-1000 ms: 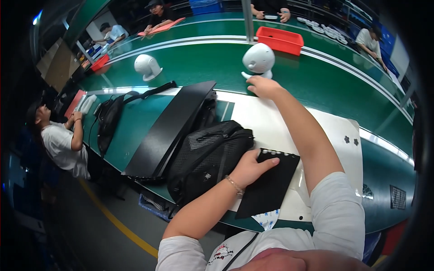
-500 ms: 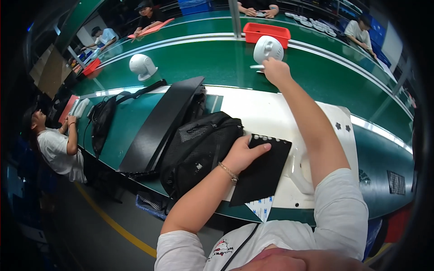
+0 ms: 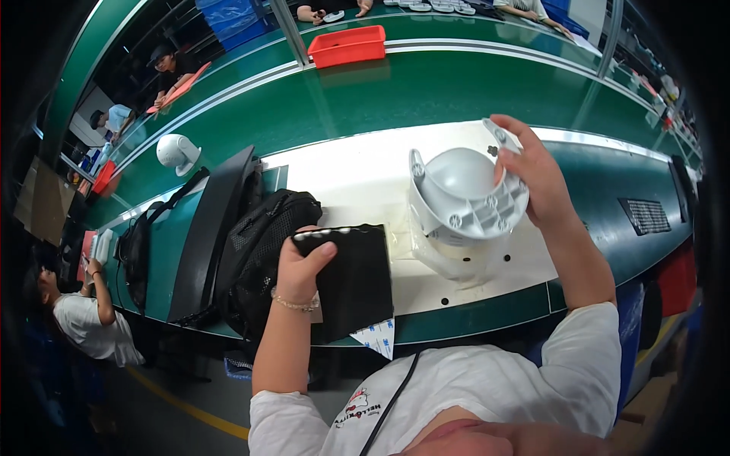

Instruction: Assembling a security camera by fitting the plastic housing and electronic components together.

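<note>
My right hand (image 3: 536,171) grips a white plastic housing (image 3: 456,182) by its curved arm, with the ribbed, screw-holed side facing up. The housing is over a raised, clear-taped white holder (image 3: 452,266) on a white board (image 3: 350,175); whether it rests there I cannot tell. In my left hand (image 3: 300,266) is a black sheet (image 3: 357,281), thumb on its front near a row of small round pale pads along the top edge. Printed white backing paper (image 3: 378,337) shows at the sheet's lower corner. A black mesh bag (image 3: 262,247) lies just left of that hand.
Another white housing (image 3: 177,152) stands on the green conveyor (image 3: 319,114). A long black panel (image 3: 209,235) and a black pouch (image 3: 137,258) lie to the left. Across the belt is a red bin (image 3: 347,47). Co-workers sit beyond it and at the left.
My right hand has brought the white housing from the belt back toward me and over the white board, turning it over. My left hand still holds the black sheet. The view has swung right.
</note>
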A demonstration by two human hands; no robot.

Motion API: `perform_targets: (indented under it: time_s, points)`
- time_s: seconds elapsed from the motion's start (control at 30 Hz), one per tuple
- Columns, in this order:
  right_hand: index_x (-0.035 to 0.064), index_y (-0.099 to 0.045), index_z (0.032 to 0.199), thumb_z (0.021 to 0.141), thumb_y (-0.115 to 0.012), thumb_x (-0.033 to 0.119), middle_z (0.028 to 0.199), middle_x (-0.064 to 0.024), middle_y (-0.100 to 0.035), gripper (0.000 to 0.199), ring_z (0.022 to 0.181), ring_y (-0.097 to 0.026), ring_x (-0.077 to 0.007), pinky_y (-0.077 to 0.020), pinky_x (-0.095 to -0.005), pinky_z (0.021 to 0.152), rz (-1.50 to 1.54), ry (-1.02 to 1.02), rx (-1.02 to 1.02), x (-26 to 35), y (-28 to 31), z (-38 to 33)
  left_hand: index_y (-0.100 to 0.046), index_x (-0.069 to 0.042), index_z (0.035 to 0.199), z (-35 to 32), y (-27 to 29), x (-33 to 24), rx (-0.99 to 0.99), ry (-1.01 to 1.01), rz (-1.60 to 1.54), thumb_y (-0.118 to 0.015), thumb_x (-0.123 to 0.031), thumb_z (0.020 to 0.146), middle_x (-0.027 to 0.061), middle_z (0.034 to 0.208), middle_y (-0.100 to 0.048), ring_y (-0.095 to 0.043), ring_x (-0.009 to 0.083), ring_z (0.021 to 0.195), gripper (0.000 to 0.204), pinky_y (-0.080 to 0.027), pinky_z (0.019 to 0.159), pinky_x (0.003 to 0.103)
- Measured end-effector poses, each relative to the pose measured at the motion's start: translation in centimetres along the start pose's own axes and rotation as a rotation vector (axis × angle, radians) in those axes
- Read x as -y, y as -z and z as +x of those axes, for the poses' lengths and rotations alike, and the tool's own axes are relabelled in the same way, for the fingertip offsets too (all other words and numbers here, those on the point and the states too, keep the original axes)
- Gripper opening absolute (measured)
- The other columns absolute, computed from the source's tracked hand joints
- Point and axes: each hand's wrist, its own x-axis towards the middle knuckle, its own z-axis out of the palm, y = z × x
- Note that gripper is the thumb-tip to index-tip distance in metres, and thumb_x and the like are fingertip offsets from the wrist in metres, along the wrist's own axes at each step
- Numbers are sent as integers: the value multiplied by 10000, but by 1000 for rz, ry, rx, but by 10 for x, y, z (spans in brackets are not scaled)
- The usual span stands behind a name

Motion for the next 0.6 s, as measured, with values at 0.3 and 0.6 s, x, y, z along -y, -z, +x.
perform_targets:
  time_s: [0.3,0.6]
  points:
    - [44,-332,1232,827,-517,137,987,-73,-481,455,867,-468,-136,-370,-265,793,-551,221,-62,-14,15,-42,-578,20,786,-45,-53,1,62,-436,165,-688,-15,676,58,731,-565,-518,130,650,159,-398,590,228]
    - [58,-615,845,707,-671,132,950,-71,-571,166,957,-493,-247,-382,-347,829,-656,591,432,35,-26,-50,-619,22,841,-51,-94,-27,283,-731,647,-679,108,568,78,666,-590,-558,189,580,293,-426,534,260]
